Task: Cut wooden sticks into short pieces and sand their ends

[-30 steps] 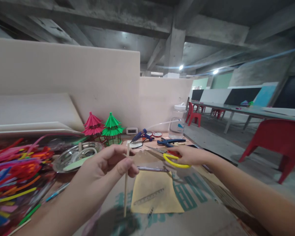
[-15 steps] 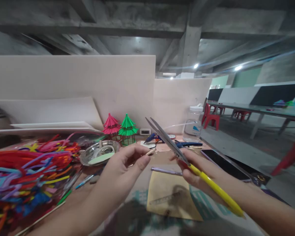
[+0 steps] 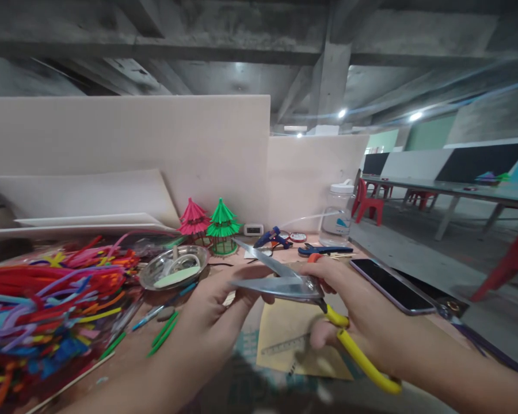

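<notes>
Head view: the left hand (image 3: 211, 313) is above the middle of the desk (image 3: 127, 356), its thumb and forefinger pinching a small pale piece (image 3: 229, 298), mostly hidden by the hand. The right hand (image 3: 358, 305) is curled around the yellow handles of the scissors (image 3: 285, 286), whose blades stand open and point toward the desk's left side, crossing in front of the left fingertips. How the blades lie against the pale piece, I cannot tell.

Below the hands, a yellow sheet (image 3: 280, 330) with a ruler (image 3: 285, 344) on it lies on cardboard (image 3: 246, 345) with green lettering. A phone (image 3: 391, 284) lies near the desk's right edge. Toward the far right corner are a clear jar (image 3: 335, 215) with a white lid and dark blue pliers (image 3: 326, 250); a blue glue gun (image 3: 273, 237) sits left of them. Near the far edge, a pink paper tower (image 3: 194, 217) stands just beside a green paper tower (image 3: 223, 221). A metal dish (image 3: 147, 273) is nearer, beside colourful fuzzy stems (image 3: 56, 293) heaped along the left side. Two green strips (image 3: 163, 334) lie by the left forearm.
</notes>
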The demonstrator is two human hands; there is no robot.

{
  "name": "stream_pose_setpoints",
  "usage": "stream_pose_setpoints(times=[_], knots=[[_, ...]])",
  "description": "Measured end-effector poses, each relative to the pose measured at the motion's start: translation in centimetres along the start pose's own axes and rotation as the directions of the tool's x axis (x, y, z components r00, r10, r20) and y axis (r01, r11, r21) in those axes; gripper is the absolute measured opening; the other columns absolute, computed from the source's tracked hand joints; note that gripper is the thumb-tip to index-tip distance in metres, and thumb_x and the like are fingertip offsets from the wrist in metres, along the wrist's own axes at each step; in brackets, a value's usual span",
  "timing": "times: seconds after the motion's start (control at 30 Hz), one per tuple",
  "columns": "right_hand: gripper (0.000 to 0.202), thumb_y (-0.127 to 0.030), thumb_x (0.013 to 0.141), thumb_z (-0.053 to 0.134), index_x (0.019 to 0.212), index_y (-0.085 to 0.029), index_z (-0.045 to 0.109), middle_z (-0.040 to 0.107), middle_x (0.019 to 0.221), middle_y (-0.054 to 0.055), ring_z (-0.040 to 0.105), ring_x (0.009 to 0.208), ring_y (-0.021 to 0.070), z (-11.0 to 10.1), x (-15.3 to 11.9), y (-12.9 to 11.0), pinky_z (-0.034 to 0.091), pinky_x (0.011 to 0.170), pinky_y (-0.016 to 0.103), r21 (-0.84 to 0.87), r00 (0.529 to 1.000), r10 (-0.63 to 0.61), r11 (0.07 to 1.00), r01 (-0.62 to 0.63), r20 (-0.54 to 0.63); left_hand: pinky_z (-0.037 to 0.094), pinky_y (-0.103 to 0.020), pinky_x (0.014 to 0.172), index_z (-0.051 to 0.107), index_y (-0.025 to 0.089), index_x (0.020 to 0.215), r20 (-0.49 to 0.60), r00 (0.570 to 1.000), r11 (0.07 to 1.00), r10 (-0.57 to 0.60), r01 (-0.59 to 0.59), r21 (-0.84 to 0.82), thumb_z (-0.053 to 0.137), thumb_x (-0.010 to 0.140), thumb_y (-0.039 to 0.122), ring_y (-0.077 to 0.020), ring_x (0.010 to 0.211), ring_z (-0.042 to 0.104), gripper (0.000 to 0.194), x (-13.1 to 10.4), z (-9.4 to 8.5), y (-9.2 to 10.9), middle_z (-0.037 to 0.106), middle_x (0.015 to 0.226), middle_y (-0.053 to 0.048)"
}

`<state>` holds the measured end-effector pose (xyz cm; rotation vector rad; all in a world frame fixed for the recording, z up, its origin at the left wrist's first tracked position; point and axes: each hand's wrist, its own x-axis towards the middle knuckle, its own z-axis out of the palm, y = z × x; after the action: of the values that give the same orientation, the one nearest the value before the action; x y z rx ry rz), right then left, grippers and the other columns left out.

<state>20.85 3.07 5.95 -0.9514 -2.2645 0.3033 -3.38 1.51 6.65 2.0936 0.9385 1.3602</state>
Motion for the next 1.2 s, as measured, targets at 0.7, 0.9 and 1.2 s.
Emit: stream_pose_setpoints(times=[0.7, 0.9, 1.2], knots=[[0.058, -0.061, 0.078, 0.077, 0.119, -0.023, 0.063, 0.070, 0.101, 0.007, 0.064, 0.093, 0.0245, -0.1, -0.2, 0.8, 0.052, 0.084, 0.037, -0.100, 0.990, -0.139, 0.985, 0.138, -0.007, 0.047, -0.019, 0.065, 0.069, 0.022, 0.082, 0.083, 0.990, 0.983, 0.113, -0.124, 0.135, 0.050, 0.094, 0.010, -0.0105, 0.071, 0.063, 0.026, -0.1, -0.4, 1.0, 0.068, 0.077, 0.003], [0.046, -0.048, 0.083, 0.077, 0.122, -0.027, 0.063, 0.070, 0.088, -0.001, 0.064, 0.080, 0.0187, -0.1, -0.4, 1.2, 0.051, 0.071, 0.029, -0.069, 0.999, -0.051, 0.996, 0.051, 0.006, 0.045, -0.022, 0.062, 0.071, 0.022, 0.088, 0.053, 0.998, 1.000, -0.025, 0.024, 0.013, 0.051, 0.098, 0.021, -0.0127, 0.068, 0.058, 0.022, -0.4, 0.0, 1.1, 0.067, 0.073, 0.001], [0.066, -0.040, 0.075, 0.083, 0.133, -0.030, 0.053, 0.061, 0.133, 0.007, 0.058, 0.123, 0.0306, -0.5, 0.3, 1.2, 0.049, 0.102, 0.045, -0.002, 0.997, -0.061, 0.998, 0.061, 0.035, 0.047, -0.023, 0.068, 0.071, 0.020, 0.086, 0.012, 0.988, 0.973, -0.157, 0.157, -0.171, 0.055, 0.100, 0.032, -0.0129, 0.071, 0.060, 0.025, 0.2, 0.5, 1.4, 0.071, 0.078, -0.002]])
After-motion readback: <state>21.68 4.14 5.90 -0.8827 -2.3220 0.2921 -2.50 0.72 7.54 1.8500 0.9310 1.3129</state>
